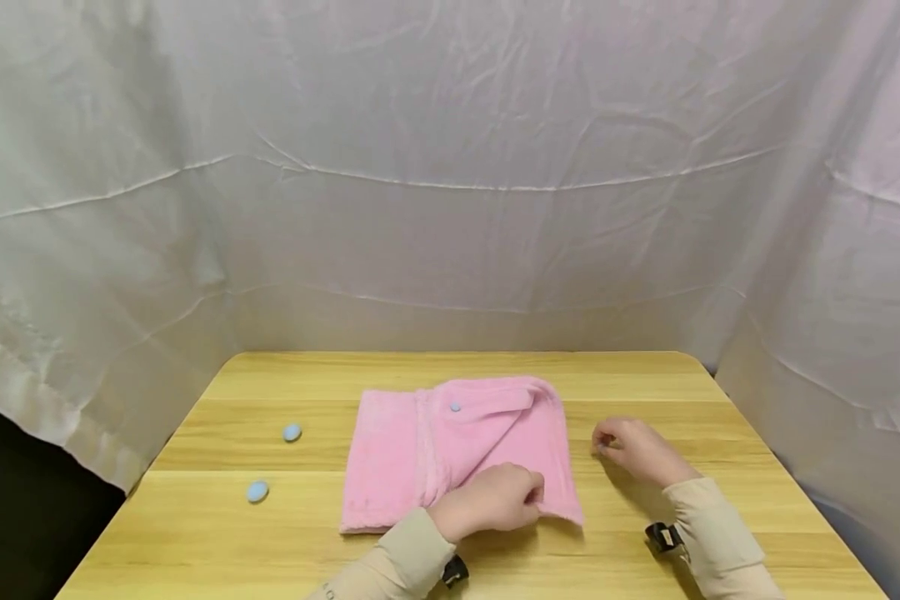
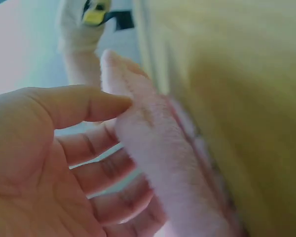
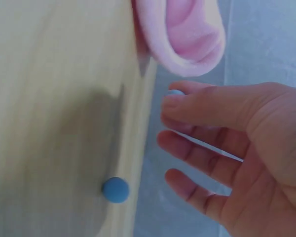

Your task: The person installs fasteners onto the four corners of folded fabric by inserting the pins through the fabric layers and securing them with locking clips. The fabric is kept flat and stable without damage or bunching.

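Note:
A folded pink plush cloth (image 1: 390,458) lies on the table, its right part turned back in a flap. A small blue disc (image 1: 455,407) sits on that flap. My left hand (image 1: 491,500) pinches the near right edge of the cloth between thumb and fingers; the fabric (image 2: 153,138) stands up in a fold in the left wrist view. To the right of the cloth, my right hand (image 1: 641,450) pinches a small blue disc (image 3: 175,92) between thumb and index finger, mostly covered by them. Its other fingers are loosely bent.
Two round blue discs lie on the wooden table left of the cloth, one farther back (image 1: 292,432), another nearer (image 1: 257,492). A further blue disc (image 3: 116,190) shows on the tabletop in the right wrist view. Grey-white curtains (image 1: 480,233) hang behind and at both sides.

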Demonstrator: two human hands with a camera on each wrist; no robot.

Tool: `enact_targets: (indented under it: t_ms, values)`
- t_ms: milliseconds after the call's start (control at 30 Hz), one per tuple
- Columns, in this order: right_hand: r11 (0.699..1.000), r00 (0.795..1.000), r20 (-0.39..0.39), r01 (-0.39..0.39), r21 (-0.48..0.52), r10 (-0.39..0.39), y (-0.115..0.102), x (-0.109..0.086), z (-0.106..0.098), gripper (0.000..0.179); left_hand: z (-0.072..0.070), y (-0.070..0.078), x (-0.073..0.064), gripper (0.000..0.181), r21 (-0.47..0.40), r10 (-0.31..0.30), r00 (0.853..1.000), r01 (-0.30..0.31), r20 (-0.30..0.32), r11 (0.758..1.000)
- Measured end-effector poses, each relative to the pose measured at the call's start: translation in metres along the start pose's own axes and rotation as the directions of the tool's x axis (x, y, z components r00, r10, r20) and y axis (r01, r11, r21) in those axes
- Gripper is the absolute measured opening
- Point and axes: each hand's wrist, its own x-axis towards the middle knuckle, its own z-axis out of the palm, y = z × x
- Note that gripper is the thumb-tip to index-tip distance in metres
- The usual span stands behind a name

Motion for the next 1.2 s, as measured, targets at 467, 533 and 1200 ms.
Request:
enact_targets:
  t_ms: [467,533,1200]
  values:
    - [0.988,0.957,-0.253,0.153,0.021,-0.143,-0.029,0.010,-0.018,0.020,-0.045,-0.053,0.009,0.016,-0.646,-0.194,0.977,0.091,-0.090,0.758]
    - [0.986,0.953,-0.271,0.155,0.053,-0.135,-0.035,0.011,-0.019,0.018,-0.049,-0.060,0.008,0.022,-0.684,-0.239,0.966,0.107,-0.101,0.721]
    - [0.851,0.970,-0.191,0.226,0.474,-0.151,-0.100,0.045,0.008,0.010,-0.057,-0.074,0.005,0.023,-0.646,-0.324,0.910,0.086,-0.259,0.759]
